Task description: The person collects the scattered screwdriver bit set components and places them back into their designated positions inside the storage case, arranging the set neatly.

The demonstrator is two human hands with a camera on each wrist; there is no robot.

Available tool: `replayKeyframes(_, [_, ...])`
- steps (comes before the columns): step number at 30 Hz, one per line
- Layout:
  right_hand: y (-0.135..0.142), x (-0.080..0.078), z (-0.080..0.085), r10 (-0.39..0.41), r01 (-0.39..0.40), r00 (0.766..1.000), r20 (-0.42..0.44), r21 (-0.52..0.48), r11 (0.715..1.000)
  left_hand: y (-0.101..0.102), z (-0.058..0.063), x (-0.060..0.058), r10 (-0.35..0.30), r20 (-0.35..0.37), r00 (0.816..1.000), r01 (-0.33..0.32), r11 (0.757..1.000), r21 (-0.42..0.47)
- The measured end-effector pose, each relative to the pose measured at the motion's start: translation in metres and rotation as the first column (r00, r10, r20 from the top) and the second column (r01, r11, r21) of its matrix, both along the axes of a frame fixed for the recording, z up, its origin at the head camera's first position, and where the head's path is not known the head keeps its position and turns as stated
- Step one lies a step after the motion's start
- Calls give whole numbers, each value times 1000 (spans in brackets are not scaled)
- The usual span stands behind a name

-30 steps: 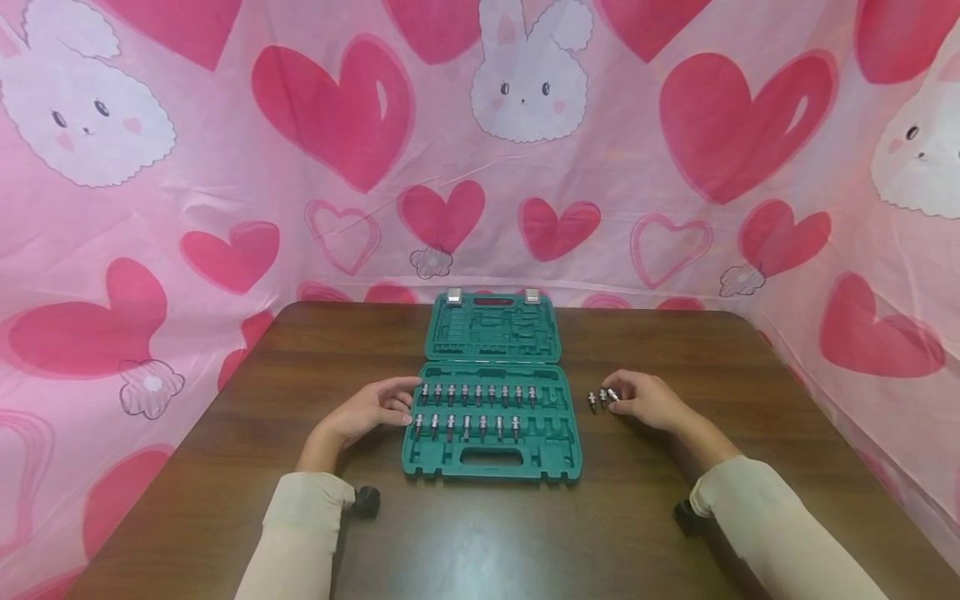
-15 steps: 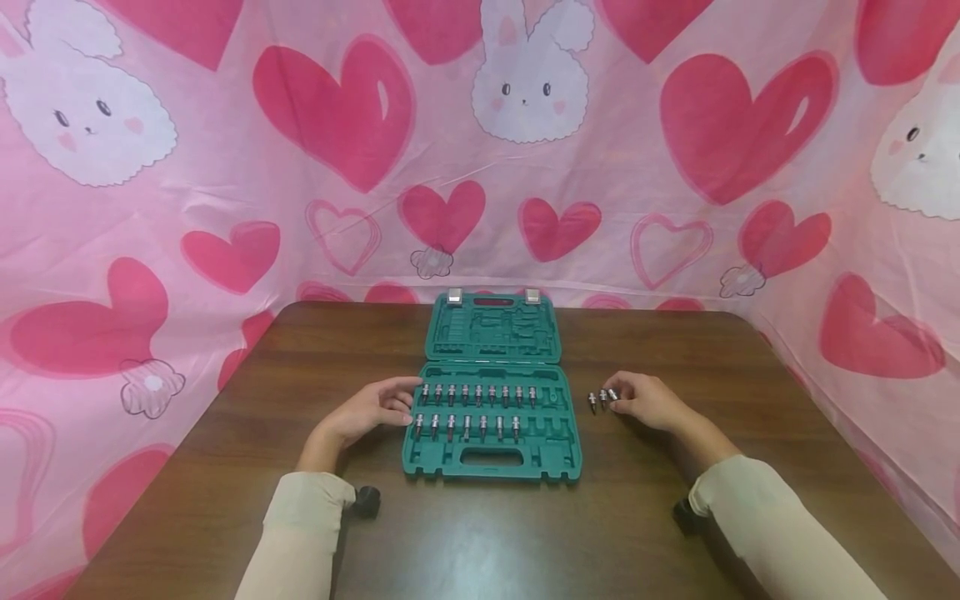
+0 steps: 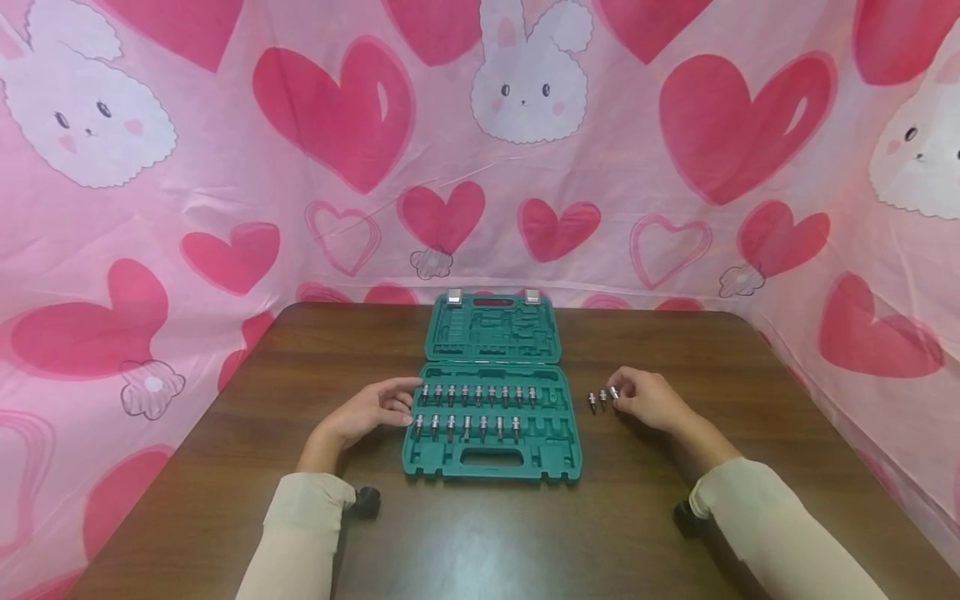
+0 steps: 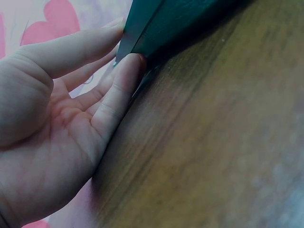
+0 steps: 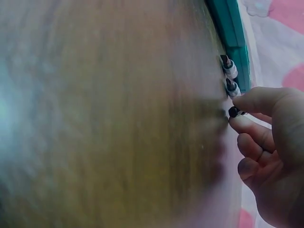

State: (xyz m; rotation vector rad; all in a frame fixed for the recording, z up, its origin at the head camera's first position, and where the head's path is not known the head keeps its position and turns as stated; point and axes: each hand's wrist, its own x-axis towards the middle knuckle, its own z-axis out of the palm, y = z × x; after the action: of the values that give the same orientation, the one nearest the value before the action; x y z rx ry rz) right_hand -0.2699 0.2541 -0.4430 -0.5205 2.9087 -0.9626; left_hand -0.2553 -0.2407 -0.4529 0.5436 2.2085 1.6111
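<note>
An open green tool case [image 3: 429, 457] lies on the table, with several silver bit sockets [image 3: 478, 396] set in two rows in its near half. My left hand [image 3: 363, 414] is at the case's left side, its thumb and fingertips touching the edge; in the left wrist view the case's side wall [image 4: 142, 28] meets those fingertips. To the right of the case, my right hand [image 3: 651, 402] pinches one bit socket [image 3: 614, 392] between thumb and forefinger. Its dark tip [image 5: 233, 112] shows between the fingers in the right wrist view. Two more bit sockets [image 3: 597, 400] stand side by side just left of that hand.
At the right end of both rows, bare slots [image 3: 556, 426] show in the case. The lid [image 3: 492, 325], with two metal latches, lies back toward the far table edge. Pink heart-patterned cloth [image 3: 495, 233] hangs behind the wooden table [image 3: 480, 533].
My right hand has shifted slightly away from me, and the pinched bit socket has turned a little and shows more clearly between the fingertips. My left hand and the case have stayed put.
</note>
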Motion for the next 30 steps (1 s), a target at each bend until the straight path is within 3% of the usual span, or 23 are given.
replayKeyframes(10, [-12, 2, -1, -25, 27, 988, -151, 14, 1000, 2, 0, -2, -1, 3, 1000, 1, 1000, -4])
replayKeyframes(30, [-43, 9, 9, -48, 41, 995, -85, -77, 996, 3, 7, 4, 4, 0, 1000, -4, 1000, -1])
